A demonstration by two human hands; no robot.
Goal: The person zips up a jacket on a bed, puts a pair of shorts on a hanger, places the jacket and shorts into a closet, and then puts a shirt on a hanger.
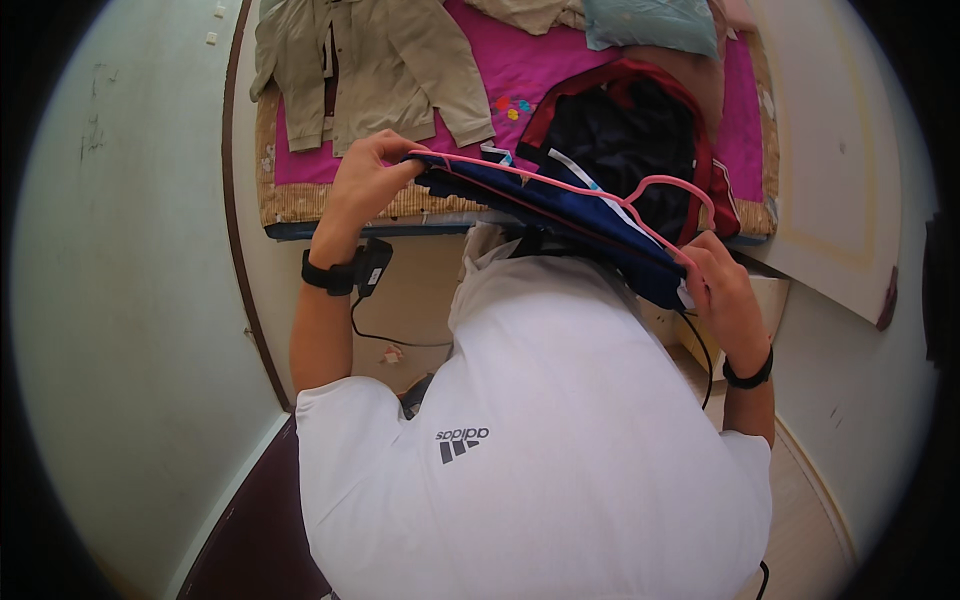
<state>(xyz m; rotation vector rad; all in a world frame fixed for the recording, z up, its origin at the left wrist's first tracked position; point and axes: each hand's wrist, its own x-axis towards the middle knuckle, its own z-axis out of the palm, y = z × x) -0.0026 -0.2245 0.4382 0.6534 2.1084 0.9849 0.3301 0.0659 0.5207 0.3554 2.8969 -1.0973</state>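
Standing by: a person works at the bed's foot.
Left hand (pixel 365 180): fingers pinched shut on one end of the navy garment (pixel 560 215).
Pink hanger (pixel 600 200): lies along the garment's top, hook free; seemingly partly threaded, not yet hung.
Right hand (pixel 722 295): closed around the garment's other end and the hanger's tip.
Bed (pixel 520 70): khaki shirt (pixel 370 65) and dark red-trimmed jacket (pixel 625 135) lie unhung.

One pink hanger (pixel 600 195); one navy garment (pixel 560 215) on it. On the one bed (pixel 520 75): one beige shirt (pixel 370 70), one dark red-trimmed jacket (pixel 625 135), one pale blue pillow (pixel 650 22). Two black wristbands (pixel 328 277), one per arm.
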